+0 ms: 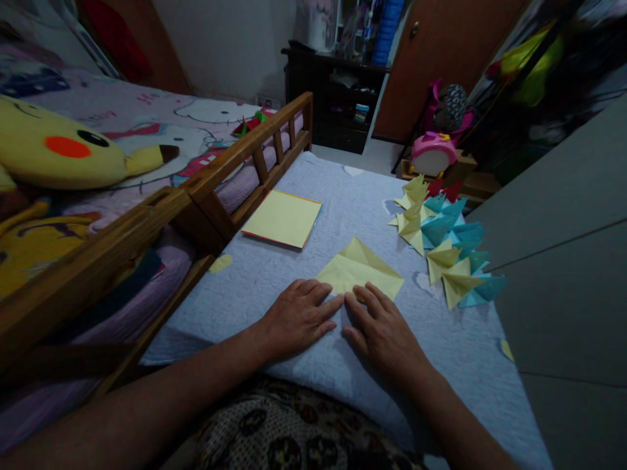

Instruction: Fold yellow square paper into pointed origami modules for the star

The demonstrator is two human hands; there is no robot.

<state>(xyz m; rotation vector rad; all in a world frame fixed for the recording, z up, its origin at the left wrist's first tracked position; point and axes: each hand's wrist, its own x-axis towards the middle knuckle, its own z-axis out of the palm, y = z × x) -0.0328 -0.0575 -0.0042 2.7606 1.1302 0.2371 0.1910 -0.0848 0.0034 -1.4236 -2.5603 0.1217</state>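
A yellow sheet of origami paper (360, 264), partly folded and creased, lies flat on the cloth-covered table in front of me. My left hand (301, 313) rests on its near left edge with the fingers stretched out. On the near right edge lies my right hand (379, 323), its fingers extended and pressing down on the paper. The two index fingertips almost meet at the middle of the near edge. Part of that edge is hidden under the fingers.
A stack of square paper (284, 219), yellow on top, lies at the back left. Several folded yellow pieces (458, 277) and blue pieces (441, 225) stand along the right side. A wooden bed rail (249, 147) borders the table's left. A grey panel (563, 261) stands at right.
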